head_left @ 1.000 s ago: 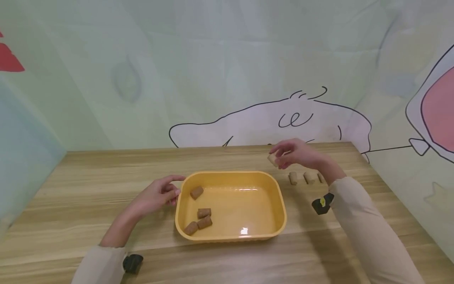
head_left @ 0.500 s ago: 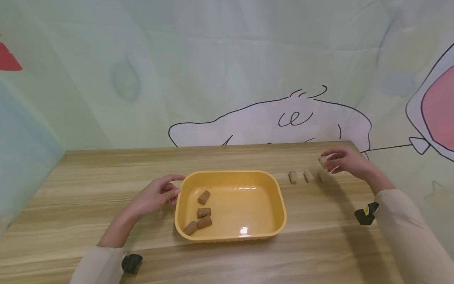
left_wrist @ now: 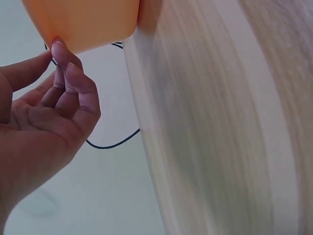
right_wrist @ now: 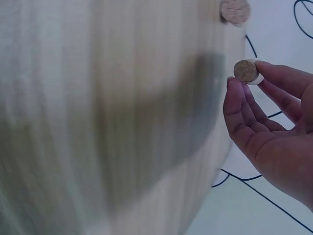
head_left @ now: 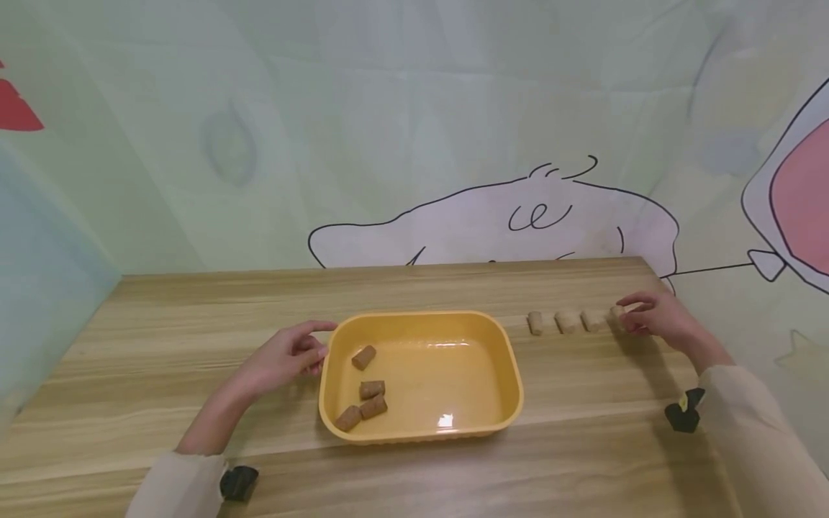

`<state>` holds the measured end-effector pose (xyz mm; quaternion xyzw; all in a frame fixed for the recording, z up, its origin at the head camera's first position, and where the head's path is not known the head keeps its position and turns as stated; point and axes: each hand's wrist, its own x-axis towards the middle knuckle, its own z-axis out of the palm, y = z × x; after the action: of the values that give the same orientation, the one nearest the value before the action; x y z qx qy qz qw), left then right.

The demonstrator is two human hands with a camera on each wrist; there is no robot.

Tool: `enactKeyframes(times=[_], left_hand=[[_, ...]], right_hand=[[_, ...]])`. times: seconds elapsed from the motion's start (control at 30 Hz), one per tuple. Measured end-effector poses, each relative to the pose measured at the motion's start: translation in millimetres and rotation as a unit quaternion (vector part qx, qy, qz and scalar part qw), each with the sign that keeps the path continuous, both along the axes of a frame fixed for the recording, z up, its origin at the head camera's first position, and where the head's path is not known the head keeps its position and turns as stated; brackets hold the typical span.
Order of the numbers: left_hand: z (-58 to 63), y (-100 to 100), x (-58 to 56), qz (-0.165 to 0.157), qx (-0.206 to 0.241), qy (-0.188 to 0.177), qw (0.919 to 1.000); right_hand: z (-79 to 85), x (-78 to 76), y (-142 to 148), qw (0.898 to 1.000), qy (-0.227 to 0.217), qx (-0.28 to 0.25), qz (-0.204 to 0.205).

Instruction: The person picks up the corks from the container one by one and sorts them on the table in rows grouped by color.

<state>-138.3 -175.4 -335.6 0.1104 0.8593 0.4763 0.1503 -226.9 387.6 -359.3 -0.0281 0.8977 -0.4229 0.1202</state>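
In the head view, my right hand [head_left: 660, 316] pinches a light cork [head_left: 618, 316] at the right end of a row. The right wrist view shows that cork [right_wrist: 245, 72] between thumb and fingertips, its round end facing the camera. Beside it in the row lie a cork [head_left: 591, 321], another cork [head_left: 565, 321] and a third cork [head_left: 535, 323]. My left hand [head_left: 285, 357] touches the outside of the yellow basin [head_left: 421, 436] at its left far corner, index finger extended, other fingers partly bent. Several darker brown corks [head_left: 372, 389] lie in the basin's left part.
The wooden table [head_left: 214, 302] reaches back to a printed cloth backdrop [head_left: 414, 144]. Black wrist cameras [head_left: 239, 483] sit below both sleeves. The row of light corks runs to the right of the basin, near the table's right edge.
My right hand has carried the light cork rightward, then lowered it to the end of the row. One brown cork in the basin has shifted and turned. The left hand has stayed in place.
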Motion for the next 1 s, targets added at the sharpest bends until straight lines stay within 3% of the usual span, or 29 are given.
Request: enactKeyframes(times=[0.33, 1.0], left_hand=[[-3.4, -1, 0.0, 0.003, 0.016, -0.003, 0.9999], [-4.3, -3, 0.2, -0.001, 0.023, 0.002, 0.9997]], right_hand=[[-11.5, 0.2, -4, 0.999, 0.005, -0.032, -0.018], [-11.4, 1.5, -1, 0.999, -0.010, -0.049, -0.006]])
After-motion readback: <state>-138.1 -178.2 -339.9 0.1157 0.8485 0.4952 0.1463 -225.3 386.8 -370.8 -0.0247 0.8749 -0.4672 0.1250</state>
